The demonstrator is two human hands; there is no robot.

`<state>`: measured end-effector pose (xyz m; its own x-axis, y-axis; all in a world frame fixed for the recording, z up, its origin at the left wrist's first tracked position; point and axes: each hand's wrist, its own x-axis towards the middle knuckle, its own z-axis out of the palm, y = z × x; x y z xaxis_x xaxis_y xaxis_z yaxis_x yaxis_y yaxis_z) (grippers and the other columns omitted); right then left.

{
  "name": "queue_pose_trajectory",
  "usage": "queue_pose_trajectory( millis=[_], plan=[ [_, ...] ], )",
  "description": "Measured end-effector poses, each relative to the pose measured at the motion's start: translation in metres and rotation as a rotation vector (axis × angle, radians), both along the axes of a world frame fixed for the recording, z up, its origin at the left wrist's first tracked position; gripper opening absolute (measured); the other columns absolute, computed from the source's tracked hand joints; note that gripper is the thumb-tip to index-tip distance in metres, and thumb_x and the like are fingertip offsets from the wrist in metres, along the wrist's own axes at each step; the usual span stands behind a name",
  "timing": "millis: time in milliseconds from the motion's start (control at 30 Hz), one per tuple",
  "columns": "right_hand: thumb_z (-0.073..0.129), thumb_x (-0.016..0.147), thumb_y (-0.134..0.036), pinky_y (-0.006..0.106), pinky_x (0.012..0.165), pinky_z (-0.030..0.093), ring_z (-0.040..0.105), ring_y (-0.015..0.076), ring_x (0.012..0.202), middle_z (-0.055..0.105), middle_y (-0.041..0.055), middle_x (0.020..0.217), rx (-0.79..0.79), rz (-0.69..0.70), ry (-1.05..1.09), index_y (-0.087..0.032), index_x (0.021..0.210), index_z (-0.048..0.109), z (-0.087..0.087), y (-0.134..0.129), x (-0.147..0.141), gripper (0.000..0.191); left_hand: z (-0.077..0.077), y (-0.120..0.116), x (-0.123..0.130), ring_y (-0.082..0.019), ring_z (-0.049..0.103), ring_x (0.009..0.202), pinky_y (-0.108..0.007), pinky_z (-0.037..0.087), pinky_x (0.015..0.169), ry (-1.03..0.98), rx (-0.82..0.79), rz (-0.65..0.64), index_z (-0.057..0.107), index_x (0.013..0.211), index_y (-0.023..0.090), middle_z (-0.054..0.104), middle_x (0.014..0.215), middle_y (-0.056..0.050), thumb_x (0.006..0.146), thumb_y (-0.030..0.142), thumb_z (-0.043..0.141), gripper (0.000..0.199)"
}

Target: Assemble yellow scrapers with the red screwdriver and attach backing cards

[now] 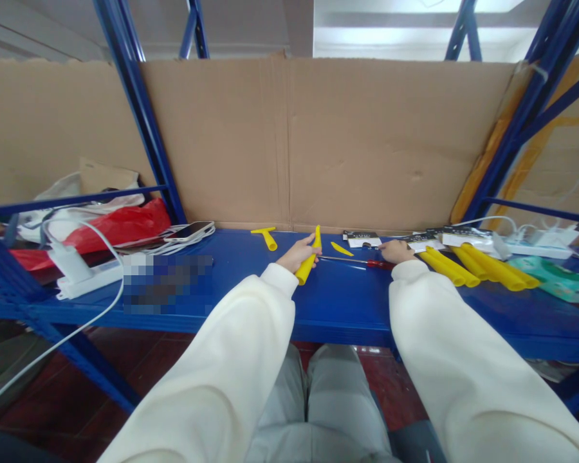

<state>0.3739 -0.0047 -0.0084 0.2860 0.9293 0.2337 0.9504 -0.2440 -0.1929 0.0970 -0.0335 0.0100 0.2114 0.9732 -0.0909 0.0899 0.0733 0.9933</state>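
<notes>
My left hand (299,253) is closed around a yellow plastic T-shaped handle (307,269), its hollow round end tilted down toward me. A screwdriver (380,264) with a red grip lies on the blue shelf, its shaft pointing left toward that handle. Just behind the grip is my right hand (396,251), fingers drawn together beside a small white-and-black box (361,240). Whatever is between those fingertips is too small to make out. A flat yellow piece (341,249) rests between the hands. Another yellow T-shaped handle (269,240) stands apart on the left.
Several yellow tubes (487,267) lie right of my right hand, by more small boxes (468,239) and a green packet (554,278). On the left are a phone (193,231), a white power strip (89,278) and a red bag (120,226). Cardboard (367,141) walls the back.
</notes>
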Motion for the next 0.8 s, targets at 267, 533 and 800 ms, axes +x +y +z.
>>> queue_pose_trajectory(
  millis=[267,533,800],
  plan=[
    [0.049,0.083,-0.02,0.063,0.105,0.035,0.038,0.0386,0.137,0.05,0.011,0.146,-0.157,-0.024,-0.005,-0.033,0.134,0.063,0.01,-0.011,-0.008,0.055,0.002,-0.003,-0.001,-0.008,0.048,0.047,-0.016,0.038,0.042,-0.104,-0.054,-0.021,0.023,0.157,0.023,0.058,0.069,0.002,0.089,-0.001,0.048,0.077],
    [0.054,0.083,-0.023,0.062,0.104,0.034,0.041,0.0383,0.133,0.057,0.014,0.137,-0.15,0.002,-0.052,-0.029,0.12,0.072,0.01,-0.007,-0.006,0.041,0.002,0.0,-0.003,-0.007,0.048,0.046,-0.017,0.04,0.042,-0.115,-0.063,-0.061,0.02,0.158,0.023,0.063,0.076,-0.001,0.089,0.0,0.048,0.078],
    [0.057,0.08,-0.018,0.06,0.1,0.037,0.06,0.0322,0.115,0.07,0.0135,0.114,-0.106,-0.016,-0.026,-0.02,0.096,0.075,0.011,-0.007,-0.006,0.024,0.002,-0.002,-0.003,-0.007,0.048,0.046,-0.016,0.039,0.042,-0.111,-0.07,-0.083,0.022,0.158,0.025,0.063,0.078,-0.001,0.089,-0.001,0.048,0.078]
  ],
)
